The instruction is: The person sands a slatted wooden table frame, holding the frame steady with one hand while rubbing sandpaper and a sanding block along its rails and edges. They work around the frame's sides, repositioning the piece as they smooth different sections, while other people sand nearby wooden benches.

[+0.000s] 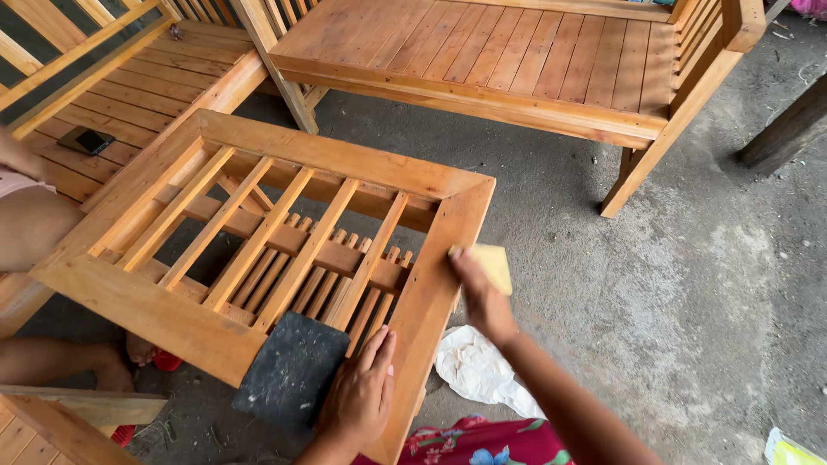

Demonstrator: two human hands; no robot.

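A wooden slatted table frame (431,185) stands in front of me on the concrete floor. My right hand (479,293) presses a yellowish piece of sandpaper (494,263) against the frame's right outer rail. My left hand (362,392) rests flat on the near right corner of the frame, fingers apart, touching the edge of a dark grey abrasive sheet (291,370) that lies on the near rail.
A slatted wooden bench (482,52) stands behind the frame, another bench (138,95) at the left with a dark phone (84,140) on it. Another person's legs (34,228) are at the left. A crumpled white cloth (478,366) lies on the floor.
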